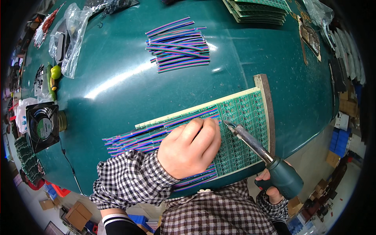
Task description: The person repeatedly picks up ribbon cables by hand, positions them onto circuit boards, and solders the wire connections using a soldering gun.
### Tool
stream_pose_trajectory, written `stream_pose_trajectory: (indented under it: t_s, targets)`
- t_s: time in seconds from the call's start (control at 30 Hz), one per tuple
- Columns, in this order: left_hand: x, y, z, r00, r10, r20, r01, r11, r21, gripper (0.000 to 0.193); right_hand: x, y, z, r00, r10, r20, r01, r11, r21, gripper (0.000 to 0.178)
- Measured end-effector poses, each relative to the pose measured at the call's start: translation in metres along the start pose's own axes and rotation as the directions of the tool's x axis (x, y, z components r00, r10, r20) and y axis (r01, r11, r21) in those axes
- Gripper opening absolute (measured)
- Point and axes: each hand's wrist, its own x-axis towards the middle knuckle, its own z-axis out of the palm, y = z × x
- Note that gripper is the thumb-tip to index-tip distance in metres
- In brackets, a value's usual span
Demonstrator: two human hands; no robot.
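Note:
A green circuit board panel (243, 129) lies on the table before me, with rows of small components. Striped flat ribbon wires (156, 127) in blue, pink, green and black lie across its left part, their ends along a column of the panel. My left hand (192, 147) is closed over these wires, fingertips pinching the end of one against the board; the tips are partly hidden. In my right hand (273, 192) is a soldering gun (285, 178) with a dark green body. Its metal tip points left and meets the board just beside my left fingertips.
A brownish bar (267, 113) lines the panel's right edge. Beyond lies a loose pile of ribbon wires (178, 49); stacked circuit boards (258, 13) sit at the far right. A black fan (42, 126) with a cord stands at left, near plastic bags (74, 39).

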Motion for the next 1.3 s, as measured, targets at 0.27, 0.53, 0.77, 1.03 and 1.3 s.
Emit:
stream_pose_trajectory:
  t_s: [0.27, 0.53, 0.77, 1.03, 1.3]
  targets:
    - [0.003, -0.007, 0.007, 1.0, 0.004, 0.005, -0.004, 1.0, 0.01, 0.037, -0.002, 0.025, -0.011, 0.995, 0.087, 0.044, -0.097, 0.948, 0.302, 0.077]
    - [-0.004, -0.006, 0.004, 1.0, 0.023, 0.011, -0.023, 1.0, -0.006, 0.037, 0.026, 0.078, -0.029, 0.998, 0.034, -0.052, 0.018, 0.642, 0.766, 0.067]
    - [0.013, -0.026, -0.032, 0.975, -0.077, -0.209, 0.053, 0.992, -0.117, 0.039, 0.063, 0.027, -0.047, 0.969, 0.233, -0.081, -0.118, 0.726, 0.677, 0.076]
    - [0.038, -0.122, 0.028, 0.956, -0.243, -0.163, 0.258, 0.963, 0.083, 0.011, 0.093, 0.073, -0.074, 0.974, 0.042, 0.222, -0.217, 0.452, 0.865, 0.074]
    - [0.034, -0.119, 0.027, 0.968, -0.215, -0.132, 0.232, 0.964, 0.131, 0.012, 0.104, 0.089, -0.077, 0.973, 0.017, 0.23, -0.21, 0.481, 0.851, 0.076]
